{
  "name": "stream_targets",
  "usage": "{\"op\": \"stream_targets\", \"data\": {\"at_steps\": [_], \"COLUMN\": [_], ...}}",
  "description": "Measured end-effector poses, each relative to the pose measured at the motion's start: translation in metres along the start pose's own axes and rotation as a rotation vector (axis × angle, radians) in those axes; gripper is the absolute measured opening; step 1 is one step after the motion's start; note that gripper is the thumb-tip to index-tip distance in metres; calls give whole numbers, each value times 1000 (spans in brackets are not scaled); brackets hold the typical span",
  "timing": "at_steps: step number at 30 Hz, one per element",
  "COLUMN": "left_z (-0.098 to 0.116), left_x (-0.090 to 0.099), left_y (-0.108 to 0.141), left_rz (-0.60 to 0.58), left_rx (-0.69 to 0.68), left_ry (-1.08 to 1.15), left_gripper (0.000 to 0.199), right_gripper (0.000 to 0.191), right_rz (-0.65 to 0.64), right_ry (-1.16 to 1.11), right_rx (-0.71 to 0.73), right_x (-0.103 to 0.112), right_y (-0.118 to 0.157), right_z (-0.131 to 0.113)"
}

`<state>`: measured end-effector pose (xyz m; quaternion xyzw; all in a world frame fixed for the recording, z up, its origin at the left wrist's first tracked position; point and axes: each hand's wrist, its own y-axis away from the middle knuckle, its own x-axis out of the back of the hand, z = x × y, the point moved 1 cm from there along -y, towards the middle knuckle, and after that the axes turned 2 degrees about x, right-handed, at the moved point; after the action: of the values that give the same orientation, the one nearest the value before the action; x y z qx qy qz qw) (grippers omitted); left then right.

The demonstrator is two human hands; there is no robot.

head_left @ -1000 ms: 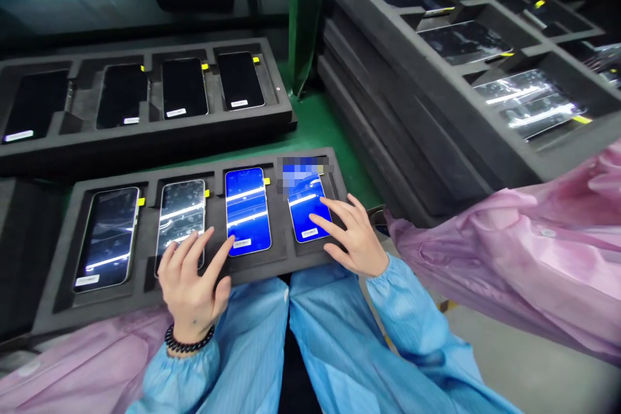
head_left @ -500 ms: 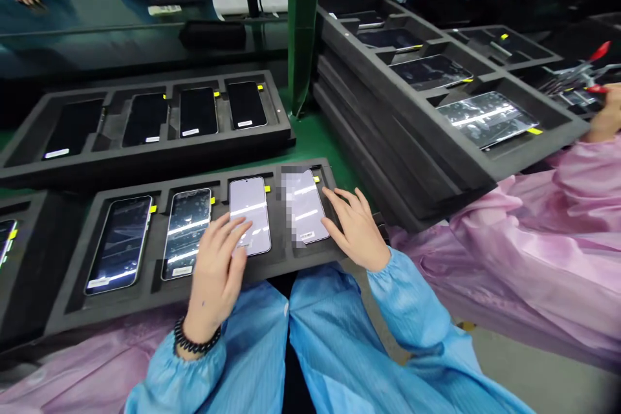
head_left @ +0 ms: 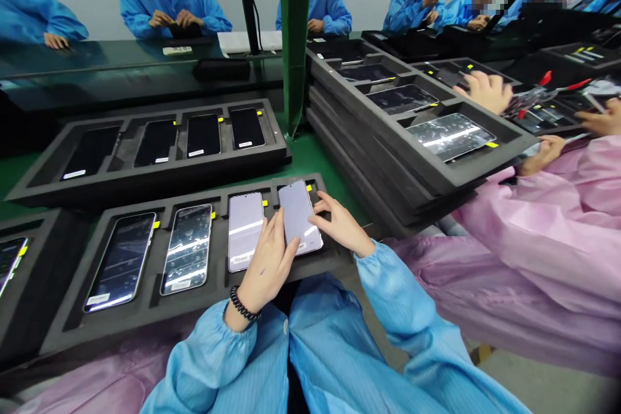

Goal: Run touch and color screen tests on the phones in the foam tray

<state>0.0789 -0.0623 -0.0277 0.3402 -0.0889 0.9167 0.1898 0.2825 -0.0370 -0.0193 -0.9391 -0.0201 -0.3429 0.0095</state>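
Note:
A black foam tray [head_left: 220, 223] in front of me holds several smartphones in separate slots. The rightmost smartphone [head_left: 297, 217] has a lit pale screen, a yellow tab and a white label low down. My left hand [head_left: 269, 257] lies across its lower left side, fingers straight and close together, thumb over the lower screen. At the right edge of this phone is my right hand [head_left: 338, 220], fingers bent and apart; a fingertip meets the edge. Left of it, another pale lit smartphone [head_left: 245, 226] is partly covered by my left hand. Two dark-screened smartphones [head_left: 187, 249] lie further left.
Behind stands a second foam tray [head_left: 286, 149] with dark phones. Stacked trays [head_left: 349, 142] rise at right, beside a green post [head_left: 295, 45]. A co-worker in a pink sleeve [head_left: 572, 174] reaches there, near red-handled tools [head_left: 538, 94]. People in blue sit opposite.
My left hand has moved right, from the second phone from the right to the rightmost phone. My right hand has shifted slightly left onto its edge. The view has tilted up.

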Motion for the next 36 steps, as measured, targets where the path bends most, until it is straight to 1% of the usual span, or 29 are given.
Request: {"op": "stream_targets", "data": {"at_steps": [2, 3, 5, 7, 8, 10, 11, 12, 13, 15, 16, 17, 18, 20, 21, 22, 24, 26, 28, 29, 31, 33, 34, 35, 36], "left_z": [0, 0, -1, -3, -3, -2, 0, 3, 6, 12, 15, 17, 19, 21, 21, 22, 23, 24, 25, 26, 27, 29, 29, 29, 29], "left_x": [1, 1, 1, 2, 3, 6, 7, 8, 9, 12, 14, 16, 19, 25, 27, 28, 28, 27, 26, 27, 31, 37, 40, 42, 43], "left_y": [0, -1, 0, 3, 4, 9, 11, 13, 15, 18, 19, 21, 24, 31, 36, 41, 52, 62, 68, 70, 70, 69, 69, 70, 71], "left_rz": [-4, 0, 21, 72, 109, 188, 218, 223, 203, 150, 145, 164, 211, 322, 347, 355, 328, 303, 331, 354, 409, 461, 485, 505, 520], "left_rx": [23, 34, 62, 108, 135, 182, 196, 205, 214, 231, 243, 260, 283, 330, 350, 364, 375, 392, 422, 436, 449, 443, 436, 431, 429], "left_ry": [47, 72, 124, 180, 211, 277, 307, 354, 433, 668, 790, 884, 928, 865, 809, 760, 711, 699, 688, 682, 684, 682, 674, 664, 658], "left_gripper": [74, 74, 74, 74, 74, 76, 77, 76, 74, 70, 68, 66, 65, 62, 61, 60, 60, 60, 61, 61, 61, 59, 58, 58, 58], "right_gripper": [67, 65, 50, 33, 27, 25, 26, 28, 31, 34, 34, 33, 30, 29, 29, 28, 28, 38, 48, 50, 49, 48, 48, 47, 46], "right_rz": [-8, -5, 15, 53, 79, 140, 168, 188, 204, 218, 228, 224, 216, 218, 234, 252, 279, 300, 354, 394, 423, 397, 398, 413, 435], "right_ry": [-16, -24, -49, -89, -113, -166, -193, -217, -248, -338, -411, -469, -494, -438, -372, -287, -95, 89, 230, 276, 309, 250, 206, 170, 148], "right_rx": [-6, -8, -14, -20, -21, -15, -8, 1, 16, 59, 90, 114, 132, 176, 199, 224, 274, 346, 445, 501, 643, 775, 801, 783, 721], "right_x": [-5, -7, -9, -6, -3, 1, 3, 3, 1, -5, -8, -11, -13, -12, -9, -6, 0, 4, 4, 3, 2, 2, 3, 5, 7], "right_y": [-4, -7, -13, -18, -19, -17, -14, -9, -2, 13, 21, 29, 36, 45, 46, 47, 46, 45, 47, 50, 58, 64, 65, 65, 64], "right_z": [-4, -6, -10, -13, -14, -20, -24, -30, -36, -51, -58, -65, -70, -79, -82, -84, -87, -89, -92, -94, -97, -100, -101, -101, -101]}}
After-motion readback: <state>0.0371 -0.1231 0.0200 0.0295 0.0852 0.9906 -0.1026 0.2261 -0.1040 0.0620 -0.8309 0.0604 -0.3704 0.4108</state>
